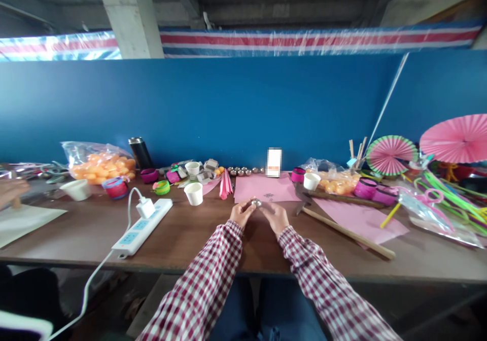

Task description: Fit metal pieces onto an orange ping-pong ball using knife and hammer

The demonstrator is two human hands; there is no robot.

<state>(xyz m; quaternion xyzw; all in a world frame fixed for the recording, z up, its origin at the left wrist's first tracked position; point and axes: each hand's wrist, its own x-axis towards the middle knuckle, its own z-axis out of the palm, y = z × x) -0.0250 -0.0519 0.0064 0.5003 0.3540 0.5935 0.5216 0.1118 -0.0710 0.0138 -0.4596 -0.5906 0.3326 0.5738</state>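
Note:
My left hand (240, 213) and my right hand (275, 216) meet at the middle of the brown table (182, 239), fingers pinched together on a small silvery round object (255, 202). It is held just over the near edge of a pink paper sheet (266, 188). Both sleeves are red-and-white check. A row of small metal balls (243, 170) lies behind the sheet by the blue wall.
White paper cups (194, 193) and a white power strip (141, 220) lie left. A wooden stick (348, 233) and more pink paper (357, 219) lie right, with pink paper fans (390, 154), tape rolls and bags of orange balls (99, 166). Another person's hand (10, 191) is far left.

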